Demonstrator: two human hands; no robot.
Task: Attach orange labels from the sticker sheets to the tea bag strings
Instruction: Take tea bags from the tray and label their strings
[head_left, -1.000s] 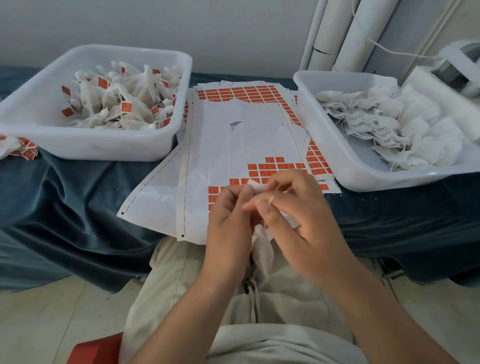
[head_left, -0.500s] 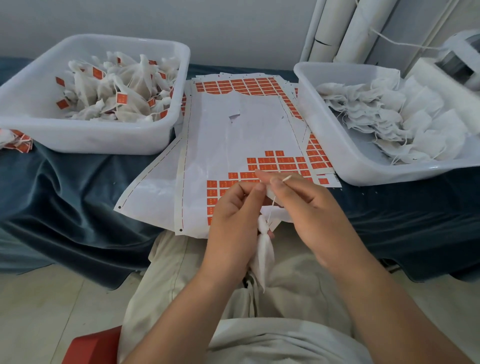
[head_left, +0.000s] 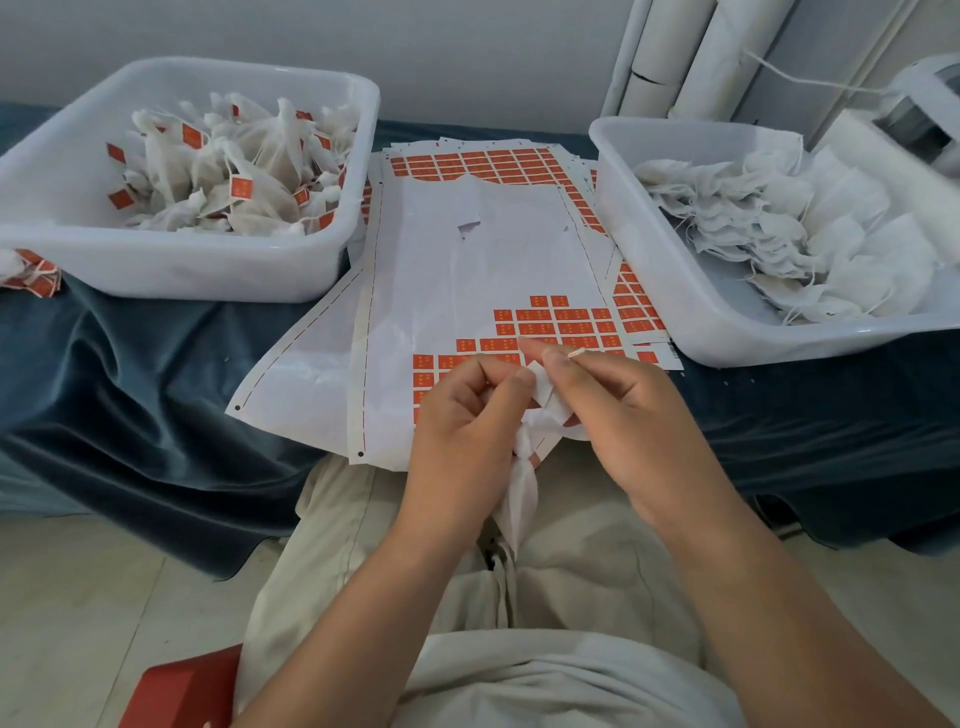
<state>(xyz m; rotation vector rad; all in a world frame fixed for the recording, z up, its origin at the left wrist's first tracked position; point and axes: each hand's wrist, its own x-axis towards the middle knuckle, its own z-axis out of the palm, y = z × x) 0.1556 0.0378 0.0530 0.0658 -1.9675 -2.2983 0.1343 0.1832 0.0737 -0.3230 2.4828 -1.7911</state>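
Hands a little parted since a second ago; the tea bag (head_left: 519, 488) now hangs lower and a short string (head_left: 577, 353) end shows.

Left hand (head_left: 467, 415) grips the bag's gathered neck, fingers curled. Right hand (head_left: 623, 410) pinches the string end between thumb and forefinger. A small white flap sits between the two sets of fingertips; cannot tell if it is bag corner or a label's back.

Step, by my reading: string freed, label not yet on. The next move calls for peeling one of the orange labels (head_left: 550, 322), just past the fingertips at 12 o'clock, and folding it over the string end.

Sticker sheets (head_left: 467, 249) lie stacked at 12 o'clock, mostly stripped to white backing. Tub of labelled bags (head_left: 182, 270) at 10 o'clock; tub of plain bags (head_left: 675, 291) at 2 o'clock. Blue cloth (head_left: 130, 389) drapes the table. White pipes (head_left: 701, 62) stand against a pale wall at 1 o'clock. Pale floor; red object (head_left: 182, 691) at 7 o'clock.
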